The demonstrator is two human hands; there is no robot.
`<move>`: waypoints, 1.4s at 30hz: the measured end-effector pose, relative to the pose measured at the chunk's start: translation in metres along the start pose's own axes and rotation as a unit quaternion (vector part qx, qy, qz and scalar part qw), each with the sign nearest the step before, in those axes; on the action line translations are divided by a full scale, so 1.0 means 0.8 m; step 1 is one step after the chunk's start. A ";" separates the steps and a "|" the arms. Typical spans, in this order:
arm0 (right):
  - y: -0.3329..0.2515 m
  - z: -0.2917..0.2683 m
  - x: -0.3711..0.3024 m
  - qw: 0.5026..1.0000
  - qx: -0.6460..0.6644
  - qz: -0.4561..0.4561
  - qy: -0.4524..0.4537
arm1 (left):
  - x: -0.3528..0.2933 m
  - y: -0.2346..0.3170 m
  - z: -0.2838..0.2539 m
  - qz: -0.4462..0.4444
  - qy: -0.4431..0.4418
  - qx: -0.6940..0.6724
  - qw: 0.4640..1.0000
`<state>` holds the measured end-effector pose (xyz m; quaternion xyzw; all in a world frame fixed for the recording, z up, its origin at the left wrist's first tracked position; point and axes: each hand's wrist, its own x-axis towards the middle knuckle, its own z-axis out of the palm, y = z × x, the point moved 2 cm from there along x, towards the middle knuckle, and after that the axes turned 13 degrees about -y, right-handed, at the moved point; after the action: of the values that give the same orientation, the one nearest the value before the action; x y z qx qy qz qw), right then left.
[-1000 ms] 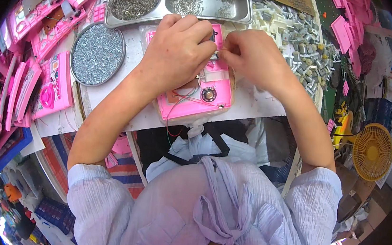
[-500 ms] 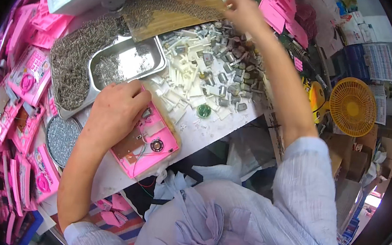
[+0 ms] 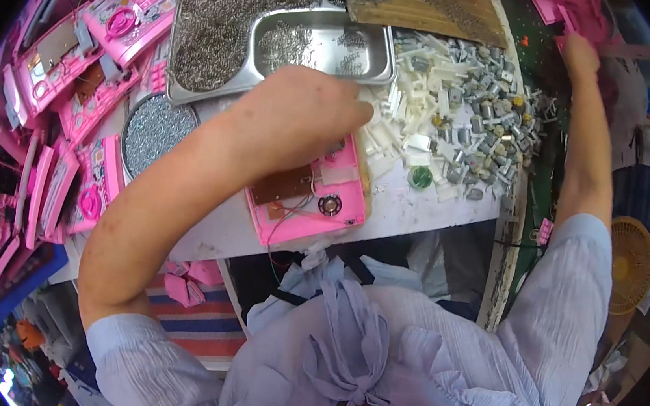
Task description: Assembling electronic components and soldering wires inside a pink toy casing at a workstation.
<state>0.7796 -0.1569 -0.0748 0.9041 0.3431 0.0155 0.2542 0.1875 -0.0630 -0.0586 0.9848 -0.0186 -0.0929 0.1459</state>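
An open pink plastic toy shell (image 3: 309, 205) lies on the white table (image 3: 419, 209), showing a brown circuit board, wires and a small round speaker. My left hand (image 3: 303, 113) rests over its upper end, fingers curled, fingertips at the edge of a heap of white plastic parts (image 3: 408, 125). I cannot tell whether it holds anything. My right hand (image 3: 582, 56) is stretched far to the upper right, at a stack of pink plastic pieces (image 3: 574, 15). Its fingers are hidden behind the wrist.
A steel tray (image 3: 322, 44) of small metal parts sits behind the shell, with a round tin of screws (image 3: 154, 130) to its left. Small grey motors (image 3: 491, 133) lie at the right. Pink toy housings (image 3: 59, 96) crowd the left. A yellow fan (image 3: 631, 267) stands low right.
My right arm has swung away from the shell to the far upper right. My left hand stays on the shell. The head has turned, shifting the whole scene.
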 end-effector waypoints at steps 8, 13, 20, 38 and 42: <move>0.106 -0.035 0.016 0.979 0.088 0.080 0.165 | -0.004 -0.005 0.006 -0.039 0.014 -0.040 0.998; 0.015 -0.120 -0.207 0.871 0.322 0.010 0.372 | 0.006 0.002 0.009 -0.042 0.051 -0.020 0.998; -0.191 -0.122 -0.471 0.616 0.595 -0.254 0.449 | -0.066 0.083 -0.002 -0.001 0.184 -0.712 0.677; -0.298 -0.061 -0.547 0.672 0.635 -0.363 -0.116 | -0.118 0.087 0.072 -0.278 0.280 -0.333 0.856; -0.309 -0.047 -0.539 0.760 0.521 -0.387 -0.026 | -0.111 0.081 0.088 -0.300 0.257 -0.261 0.881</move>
<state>0.2910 -0.2542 -0.0950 0.6875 0.6123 -0.2887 -0.2630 0.0864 -0.1391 -0.0907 0.8588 0.3407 0.1231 0.3622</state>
